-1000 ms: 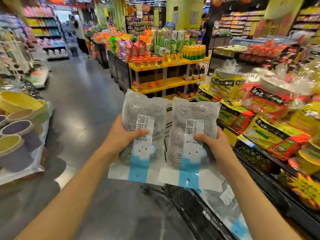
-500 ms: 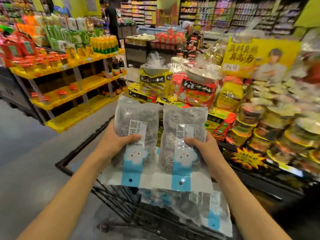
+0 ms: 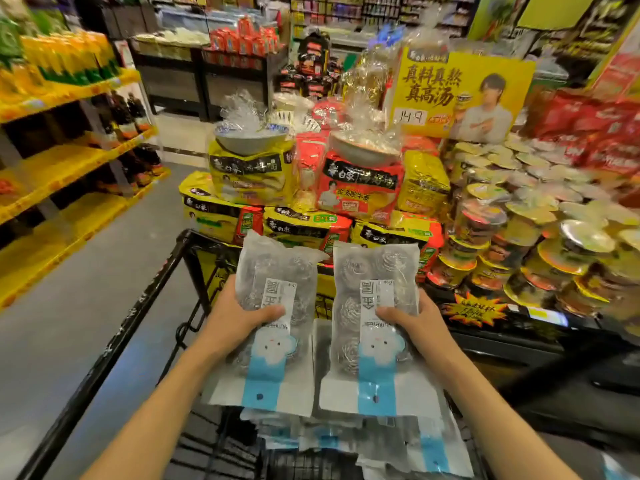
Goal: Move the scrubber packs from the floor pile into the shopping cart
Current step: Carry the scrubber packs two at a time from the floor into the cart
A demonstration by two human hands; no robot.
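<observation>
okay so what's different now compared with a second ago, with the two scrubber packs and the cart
Both scrubber packs, left and right, have travelled from over the aisle floor to above the shopping cart, where more packs lie. Nothing was released: left hand and right hand keep the same grip.

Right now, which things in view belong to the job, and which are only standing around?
Belong to the job:
- left hand, holding one scrubber pack
- right hand, holding a second scrubber pack
- shopping cart
- packs already in the cart

Only standing around:
- noodle packs display
- cup noodles
- yellow promotional sign
- yellow shelves
</observation>
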